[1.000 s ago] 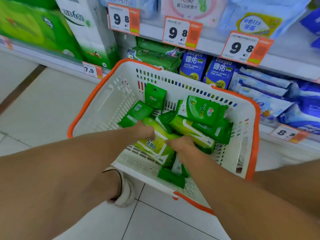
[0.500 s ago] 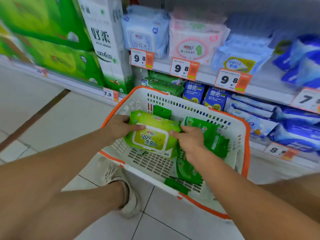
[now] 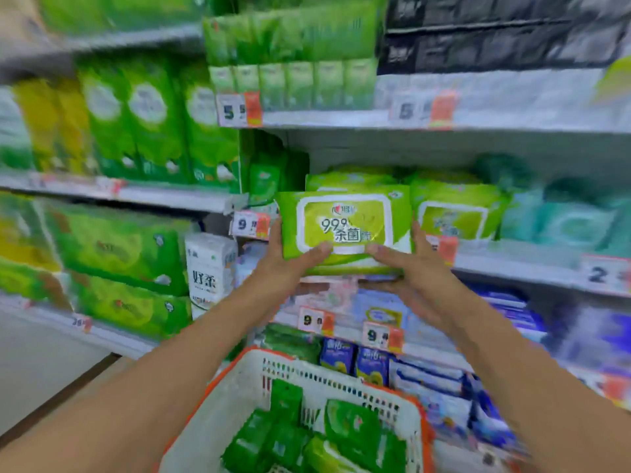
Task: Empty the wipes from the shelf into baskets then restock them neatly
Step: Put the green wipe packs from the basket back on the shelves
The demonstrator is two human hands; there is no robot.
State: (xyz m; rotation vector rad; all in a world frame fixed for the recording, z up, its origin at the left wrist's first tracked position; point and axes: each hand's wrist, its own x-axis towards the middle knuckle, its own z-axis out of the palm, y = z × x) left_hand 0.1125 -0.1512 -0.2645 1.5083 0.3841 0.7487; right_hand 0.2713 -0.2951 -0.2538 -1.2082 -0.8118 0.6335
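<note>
At the far left of the frame, blurred green tissue packs (image 3: 136,121) fill the upper shelves, with larger green bundles (image 3: 116,247) stacked on the shelves below them. Just right of those, in the left-centre, a white paper pack (image 3: 210,268) with dark characters stands upright beside a price tag (image 3: 251,224) fixed to the shelf edge. The left hand (image 3: 285,259) comes up from the lower left, its fingers closed on the left edge of a light green wipes pack (image 3: 345,228) and its thumb lying across the pack's lower front. That pack sits in the middle of the frame, held face-on at the front edge of the middle shelf (image 3: 512,264), partly covering another pack of the same kind (image 3: 348,180) behind it. The right hand (image 3: 415,269) grips the pack's right edge, thumb across the lower front and fingers curled beneath and behind. Just to the right, a matching green pack (image 3: 457,213) rests on the shelf, and farther right are blurred teal packs (image 3: 560,216). At the bottom centre, below the arms, a white basket with an orange rim (image 3: 423,428) holds several darker green wipes packets (image 3: 307,435). Behind the basket, on the low shelf, stand small blue packs (image 3: 355,361), with more blue and white goods smeared by motion toward the lower right.
</note>
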